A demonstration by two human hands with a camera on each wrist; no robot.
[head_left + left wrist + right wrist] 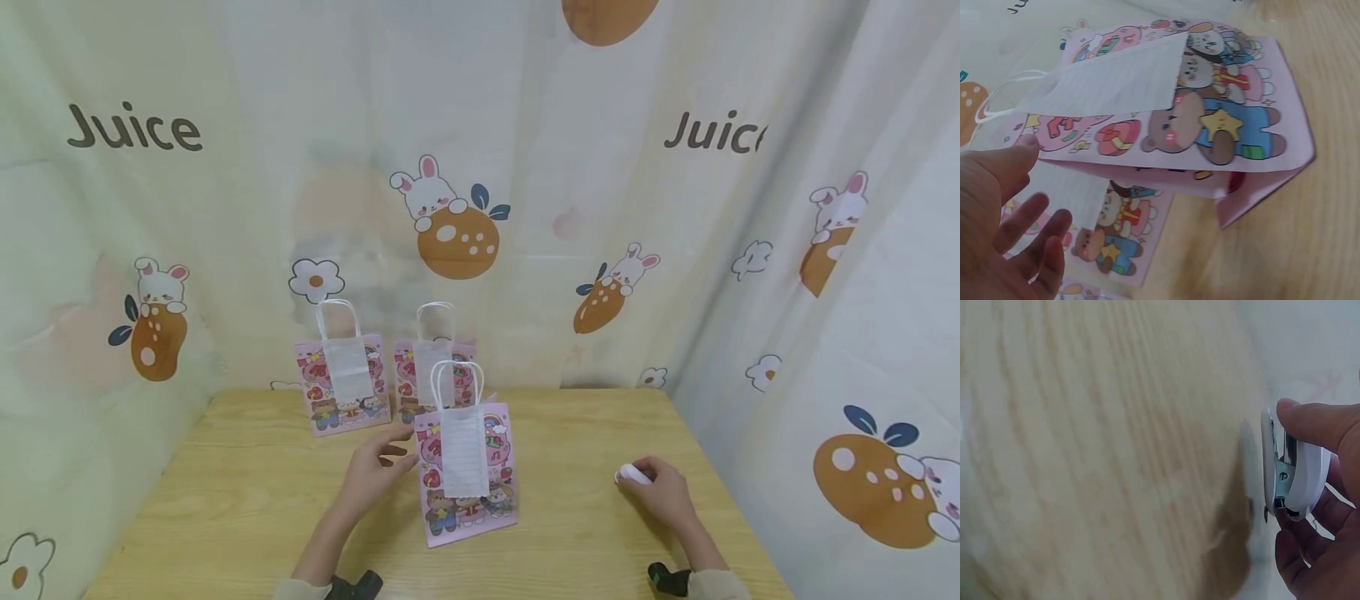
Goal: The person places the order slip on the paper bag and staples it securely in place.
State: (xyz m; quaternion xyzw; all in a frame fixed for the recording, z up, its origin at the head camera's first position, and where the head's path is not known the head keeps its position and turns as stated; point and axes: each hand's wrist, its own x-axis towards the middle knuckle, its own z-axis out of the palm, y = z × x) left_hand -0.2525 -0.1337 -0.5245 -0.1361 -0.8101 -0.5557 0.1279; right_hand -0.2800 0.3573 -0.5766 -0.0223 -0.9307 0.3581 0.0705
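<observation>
A pink paper gift bag (472, 512) with cartoon animals stands upright near the middle of the table, a white lined paper slip (464, 454) over its front and white handles on top. My left hand (378, 467) is at its left edge. In the left wrist view the thumb (1025, 150) lies right at the bag's side edge, while the other fingers spread loosely below it. Over on the right, my right hand (666, 492) holds a small white stapler (1310, 481) between thumb and fingers, above the tabletop.
Two similar pink bags stand farther back, one at the left (326, 412) and one partly hidden (405, 367) behind the front bag. The wooden table (577, 467) ends at a printed curtain (540, 275) hanging behind it and along both sides.
</observation>
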